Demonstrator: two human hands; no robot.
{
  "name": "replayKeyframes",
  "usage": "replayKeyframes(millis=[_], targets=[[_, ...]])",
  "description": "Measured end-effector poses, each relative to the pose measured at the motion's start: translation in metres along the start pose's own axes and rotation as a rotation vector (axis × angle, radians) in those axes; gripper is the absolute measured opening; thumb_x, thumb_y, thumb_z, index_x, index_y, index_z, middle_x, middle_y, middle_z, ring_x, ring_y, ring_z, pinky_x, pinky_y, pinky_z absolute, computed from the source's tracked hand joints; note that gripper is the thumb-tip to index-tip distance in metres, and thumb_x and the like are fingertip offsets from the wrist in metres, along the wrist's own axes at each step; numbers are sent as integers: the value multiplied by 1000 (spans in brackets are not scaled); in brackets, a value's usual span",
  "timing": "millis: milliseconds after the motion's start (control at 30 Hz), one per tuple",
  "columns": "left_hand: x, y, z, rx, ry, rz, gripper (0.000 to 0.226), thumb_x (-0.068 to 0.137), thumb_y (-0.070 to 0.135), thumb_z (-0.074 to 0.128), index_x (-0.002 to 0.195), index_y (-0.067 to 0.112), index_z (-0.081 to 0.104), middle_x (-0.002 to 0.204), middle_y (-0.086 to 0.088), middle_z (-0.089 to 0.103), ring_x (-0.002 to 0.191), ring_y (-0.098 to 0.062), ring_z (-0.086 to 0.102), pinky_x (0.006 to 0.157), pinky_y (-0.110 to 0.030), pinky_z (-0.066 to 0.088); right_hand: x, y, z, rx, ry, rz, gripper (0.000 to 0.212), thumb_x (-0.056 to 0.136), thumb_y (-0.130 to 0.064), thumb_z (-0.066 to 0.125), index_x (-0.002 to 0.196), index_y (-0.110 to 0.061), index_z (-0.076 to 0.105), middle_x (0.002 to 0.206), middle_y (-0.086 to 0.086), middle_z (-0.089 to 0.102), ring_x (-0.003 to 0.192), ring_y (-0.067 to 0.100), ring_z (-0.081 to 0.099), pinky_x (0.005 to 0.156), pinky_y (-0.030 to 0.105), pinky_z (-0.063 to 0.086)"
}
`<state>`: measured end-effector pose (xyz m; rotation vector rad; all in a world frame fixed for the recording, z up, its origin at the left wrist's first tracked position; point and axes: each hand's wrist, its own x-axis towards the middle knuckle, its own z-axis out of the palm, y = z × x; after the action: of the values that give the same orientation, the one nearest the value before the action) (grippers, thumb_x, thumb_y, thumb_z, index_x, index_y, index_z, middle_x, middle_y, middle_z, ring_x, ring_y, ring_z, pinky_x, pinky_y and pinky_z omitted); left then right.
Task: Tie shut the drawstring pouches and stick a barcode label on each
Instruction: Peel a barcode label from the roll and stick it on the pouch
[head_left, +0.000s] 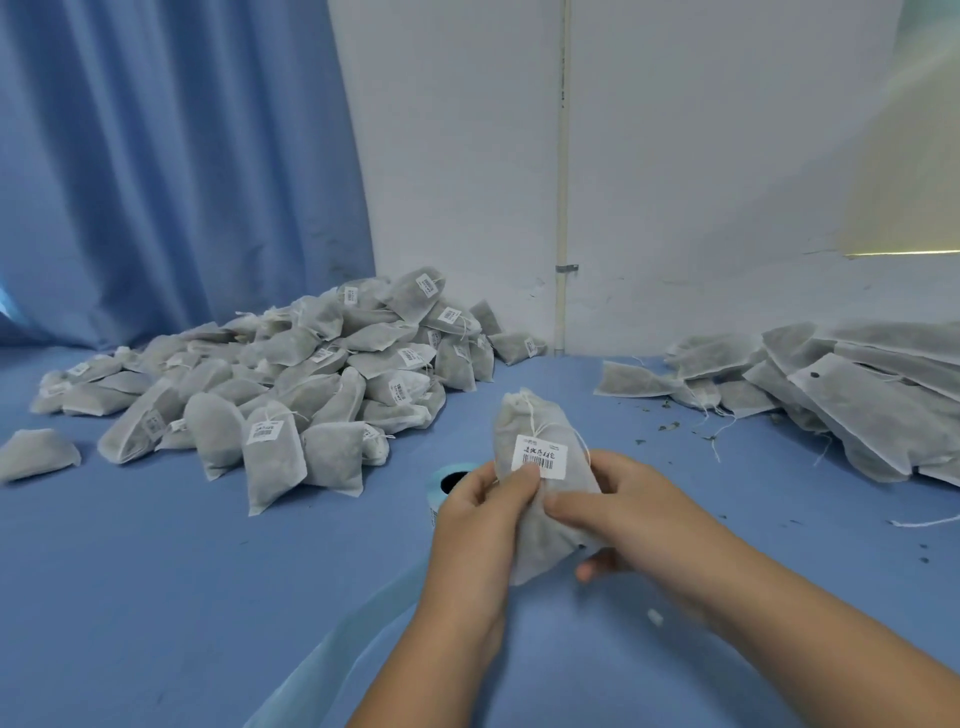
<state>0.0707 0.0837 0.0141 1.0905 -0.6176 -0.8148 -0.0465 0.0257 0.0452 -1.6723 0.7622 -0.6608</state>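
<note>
A white non-woven drawstring pouch (530, 431) stands upright in both my hands above the blue table, its top cinched and its string hanging loose. A white barcode label (543, 453) sits on its front face. My left hand (480, 512) grips the pouch's left side, with the thumb pressing on the label's lower edge. My right hand (618, 506) grips the right side, fingers curled round behind and under the pouch. A roll of labels (447, 483) on pale blue backing lies just behind my left hand.
A big heap of tied, labelled pouches (291, 384) fills the table's far left. Flat unlabelled pouches (831, 395) are stacked at the far right. A strip of pale blue backing tape (332, 654) trails toward the near edge. Herb crumbs and a loose string (924, 522) lie at the right.
</note>
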Motion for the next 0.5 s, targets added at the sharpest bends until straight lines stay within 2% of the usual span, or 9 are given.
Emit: replayKeyframes(millis=[133,200,233,333,500], targets=[[14,15,-20,-67,169,118,24,93,22,54,104,3,65,97,-12,75,82,-24,69,74,-39,51,37,-20,20,57,-43,4,16,86,-15,58,100,-18,65,78,3,76,60,19,71,42,22,46],[21,21,-32,-139,318,158,17,94,23,51,98,9,61,77,0,74,69,-13,68,66,-32,48,57,-28,33,132,-48,34,12,86,-16,57,95,-16,65,70,5,73,51,17,66,40,20,43],[25,24,-38,-170,413,171,15,94,23,51,98,11,60,74,4,71,69,-10,68,67,-30,48,68,-32,40,171,-41,52,9,86,-16,58,92,-14,65,64,5,69,48,16,63,40,19,42],[33,30,-51,-204,598,200,17,95,22,50,104,13,60,95,1,62,84,-14,64,76,-30,50,100,-43,66,243,-35,88,14,83,-15,63,95,-8,64,63,9,58,43,14,54,39,20,41],[37,35,-56,-257,711,199,13,96,25,46,94,26,59,94,3,61,83,-14,62,72,-29,47,146,-55,117,201,-84,138,11,85,-15,62,91,-6,61,56,7,57,45,15,52,40,21,41]])
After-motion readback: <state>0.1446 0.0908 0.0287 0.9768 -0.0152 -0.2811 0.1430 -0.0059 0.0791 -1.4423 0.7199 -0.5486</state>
